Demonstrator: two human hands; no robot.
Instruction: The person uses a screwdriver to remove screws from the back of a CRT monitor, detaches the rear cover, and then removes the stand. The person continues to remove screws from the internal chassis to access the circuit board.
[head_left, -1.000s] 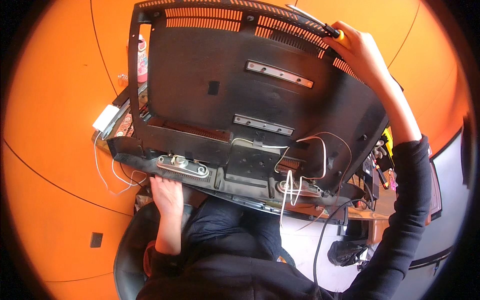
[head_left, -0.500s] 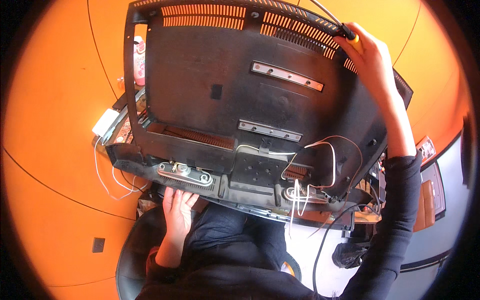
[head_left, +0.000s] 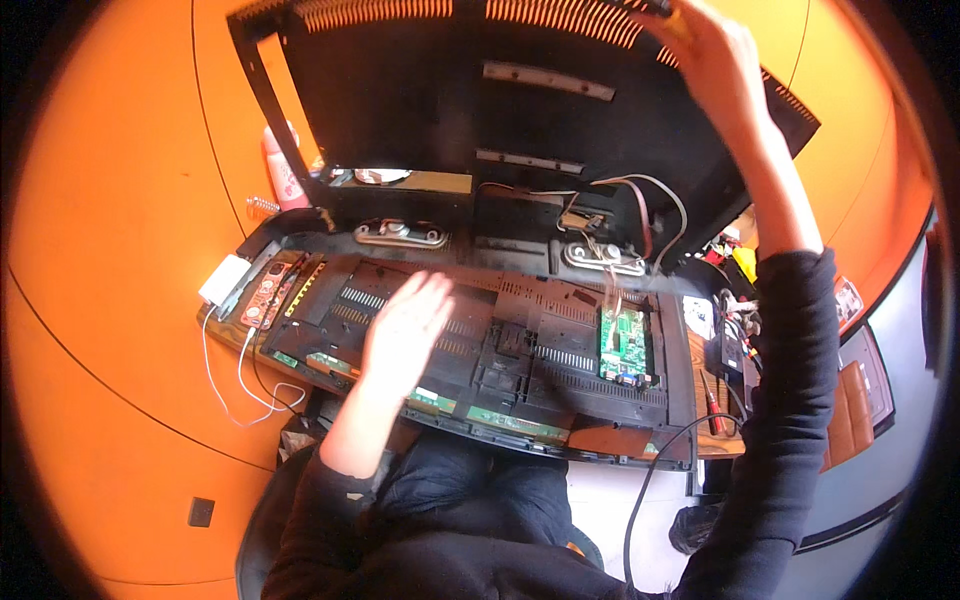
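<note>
Black cover [head_left: 400,100] now tilts higher, gripped by my right hand [head_left: 718,60], exposing the green board [head_left: 630,335] at right; my left hand [head_left: 406,330] hangs open.

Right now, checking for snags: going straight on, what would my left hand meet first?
Your left hand would likely meet the raised black cover, near the left speaker; depth is unclear.

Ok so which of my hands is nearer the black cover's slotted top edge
Right. Your right hand holds that slotted top edge toward its right side; your left hand is well below, over the black panel.
</note>
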